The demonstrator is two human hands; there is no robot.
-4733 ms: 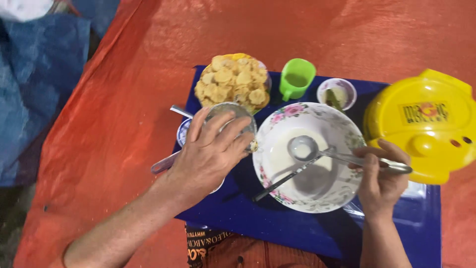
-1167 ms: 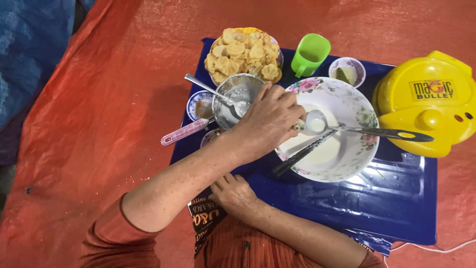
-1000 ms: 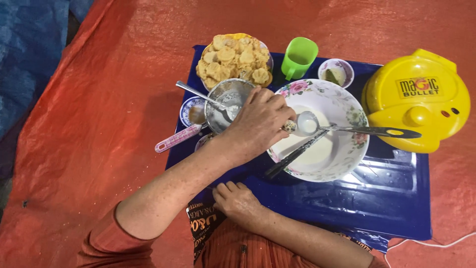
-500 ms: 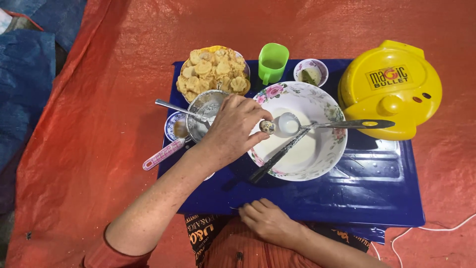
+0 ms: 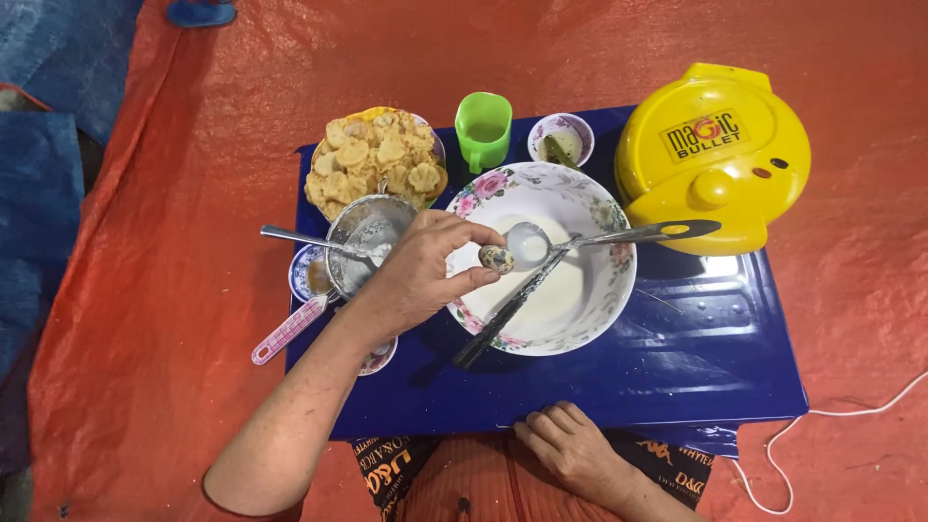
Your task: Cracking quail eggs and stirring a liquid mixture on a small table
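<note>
My left hand (image 5: pixel 416 275) reaches out over the blue bench (image 5: pixel 677 358), and its grip is clamped on a small speckled egg (image 5: pixel 496 258), pinched between thumb below and fingertips above. The egg sticks out at the far tip of my grip, hanging just over the near-left rim of the flowered bowl (image 5: pixel 609 290). Right beyond the egg, almost touching it, lies the round head of a ladle (image 5: pixel 529 242), whose handle runs away from my grip to the right across the bowl's rim. A dark utensil (image 5: pixel 503 314) slants from under the egg down toward me, its end resting on the bench outside the bowl. White batter sits in the bottom of the bowl.

Behind my knuckles, on the left of my grip, stands a metal sieve (image 5: pixel 362 237) with its handle pointing left, and under my wrist a pink-handled tool (image 5: pixel 288 331) pokes out. Farther off from my grip sits a plate of fried pieces (image 5: pixel 372 159), then a green cup (image 5: pixel 483 126) and a small dish (image 5: pixel 563 140). A yellow appliance (image 5: pixel 710 164) is well off to the right.

My right hand (image 5: pixel 570 449) rests flat at the near edge of the bench, fingers loosely apart, holding nothing.
</note>
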